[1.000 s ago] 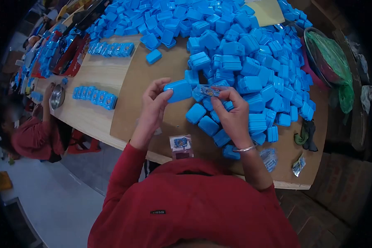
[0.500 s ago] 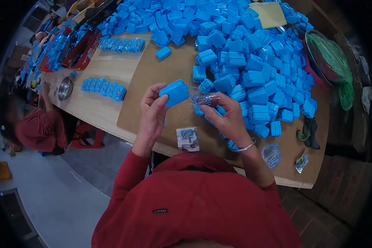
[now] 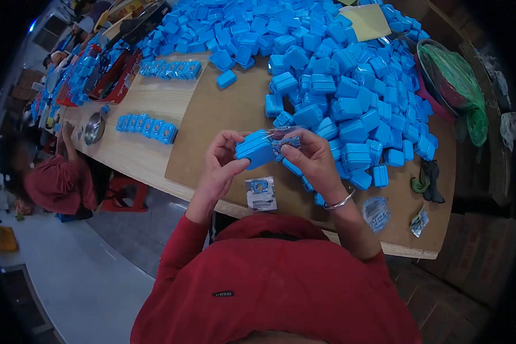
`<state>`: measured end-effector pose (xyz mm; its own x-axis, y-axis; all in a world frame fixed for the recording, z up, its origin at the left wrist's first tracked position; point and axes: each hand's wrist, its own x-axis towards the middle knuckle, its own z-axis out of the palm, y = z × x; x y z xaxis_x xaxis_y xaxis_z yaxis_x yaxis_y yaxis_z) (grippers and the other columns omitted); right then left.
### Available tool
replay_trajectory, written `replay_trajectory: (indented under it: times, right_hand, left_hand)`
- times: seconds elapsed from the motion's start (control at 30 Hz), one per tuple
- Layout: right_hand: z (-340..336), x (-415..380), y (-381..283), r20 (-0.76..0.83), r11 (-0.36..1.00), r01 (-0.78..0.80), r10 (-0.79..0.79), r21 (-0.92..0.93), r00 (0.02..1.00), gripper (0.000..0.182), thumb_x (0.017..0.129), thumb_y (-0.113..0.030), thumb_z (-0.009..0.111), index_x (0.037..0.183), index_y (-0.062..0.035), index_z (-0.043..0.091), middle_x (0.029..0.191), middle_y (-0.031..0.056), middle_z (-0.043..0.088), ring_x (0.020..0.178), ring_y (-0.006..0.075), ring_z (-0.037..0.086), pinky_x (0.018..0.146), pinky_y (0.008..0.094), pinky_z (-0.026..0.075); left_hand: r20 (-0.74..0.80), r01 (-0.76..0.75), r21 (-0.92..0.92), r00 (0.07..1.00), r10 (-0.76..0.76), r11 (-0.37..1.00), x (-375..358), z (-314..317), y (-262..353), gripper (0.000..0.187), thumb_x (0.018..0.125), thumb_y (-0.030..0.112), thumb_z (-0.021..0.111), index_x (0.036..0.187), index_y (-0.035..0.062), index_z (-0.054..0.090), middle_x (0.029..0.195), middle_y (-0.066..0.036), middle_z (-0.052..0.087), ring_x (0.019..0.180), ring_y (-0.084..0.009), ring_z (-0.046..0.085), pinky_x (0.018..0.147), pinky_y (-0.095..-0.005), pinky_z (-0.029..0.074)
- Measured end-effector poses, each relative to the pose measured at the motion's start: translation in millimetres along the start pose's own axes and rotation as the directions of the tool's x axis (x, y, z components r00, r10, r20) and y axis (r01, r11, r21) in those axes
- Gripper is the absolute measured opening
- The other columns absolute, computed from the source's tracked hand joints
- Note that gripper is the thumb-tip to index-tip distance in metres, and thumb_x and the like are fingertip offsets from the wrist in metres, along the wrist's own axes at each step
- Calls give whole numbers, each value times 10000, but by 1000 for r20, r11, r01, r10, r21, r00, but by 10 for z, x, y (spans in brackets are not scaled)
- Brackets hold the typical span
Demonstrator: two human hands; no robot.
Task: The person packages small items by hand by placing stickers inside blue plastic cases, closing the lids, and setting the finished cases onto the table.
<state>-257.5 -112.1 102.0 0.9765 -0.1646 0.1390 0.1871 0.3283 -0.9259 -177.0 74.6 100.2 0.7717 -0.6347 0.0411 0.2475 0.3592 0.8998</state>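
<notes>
A small blue plastic box (image 3: 254, 150) is in my left hand (image 3: 218, 166), fingers above and thumb below its left end. My right hand (image 3: 317, 163) pinches a crinkled clear packet with blue print (image 3: 285, 143), which touches the right end of the box. A bracelet circles my right wrist. Below my hands, a printed white sachet (image 3: 261, 194) lies flat on the brown board (image 3: 195, 137). Right of my right wrist are a clear bag with blue print (image 3: 375, 214) and a small silvery packet (image 3: 419, 222).
A large heap of blue boxes (image 3: 350, 92) covers the back and right. Two rows of printed boxes (image 3: 147, 128) stand at left, near a metal bowl (image 3: 94, 128). A person in red (image 3: 60, 182) sits at the left edge. A basin with green plastic (image 3: 456, 74) stands far right.
The box in my left hand has moved right and down and turned, and now meets the packet in my right hand. The view has shifted slightly.
</notes>
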Motion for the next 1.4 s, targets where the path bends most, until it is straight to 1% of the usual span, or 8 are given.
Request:
replay_trajectory:
  times: [0.2,0.4,0.6,0.8,1.07,1.2,1.3,1.4]
  right_hand:
    - [-157,-32,-94,120,919,32,16,-392,993,220,815,-136,666,990,-9,624,1025,93,631,938,159,573,841,293,439]
    - [-99,-14,-147,180,834,270,-207,-482,962,164,824,-136,669,915,-9,617,1092,97,590,973,165,556,831,281,436]
    - [-135,-29,-157,185,931,41,29,-362,982,261,819,-151,663,1031,-7,615,1070,107,595,968,198,562,854,316,434]
    - [-121,-10,-12,139,934,207,-173,-292,975,215,825,-157,662,978,-13,617,1035,108,592,945,193,558,838,309,430]
    - [-85,19,-80,142,858,262,-222,-443,965,178,812,-161,675,869,-12,596,954,109,597,860,214,569,779,309,433]
    - [-132,50,-102,158,729,293,-250,-619,955,184,765,-158,716,821,-24,605,903,99,595,799,228,567,749,310,427]
    - [-97,32,-70,62,875,220,-215,-430,975,182,724,-154,747,771,-44,610,843,78,588,765,245,555,731,324,417]
    - [-128,32,-63,133,755,268,-237,-599,962,171,701,-136,761,742,-55,617,814,58,583,772,239,552,739,336,416]
  left_hand:
    - [81,89,-24,993,-87,996,22,-128,-32,413,697,0,670,1044,73,460,1207,-141,538,1041,-167,533,881,-283,430]
    - [-4,-23,-13,1000,23,1000,50,-59,-7,410,687,10,663,1029,81,449,1232,-175,528,1037,-177,533,877,-285,430]
    - [66,27,19,997,-28,999,49,-105,19,405,683,13,663,1016,83,443,1257,-188,512,1077,-195,524,901,-298,423]
    - [125,51,-7,991,-50,999,109,7,18,385,692,31,670,996,89,441,1288,-176,485,1102,-202,513,926,-309,413]
    - [161,46,105,985,-63,993,87,-70,-4,368,710,21,670,989,85,438,1257,-172,506,1070,-192,524,922,-306,422]
    - [101,23,63,994,-30,998,90,-41,-64,358,718,26,661,992,78,435,1235,-176,517,1068,-198,536,929,-312,426]
    - [70,11,-14,997,-10,1000,92,7,-100,348,727,35,651,994,75,431,1213,-175,525,1072,-206,542,937,-323,432]
    - [29,67,-126,998,-64,990,88,-2,-99,330,749,-1,650,990,75,438,1190,-146,535,1057,-181,541,907,-313,447]
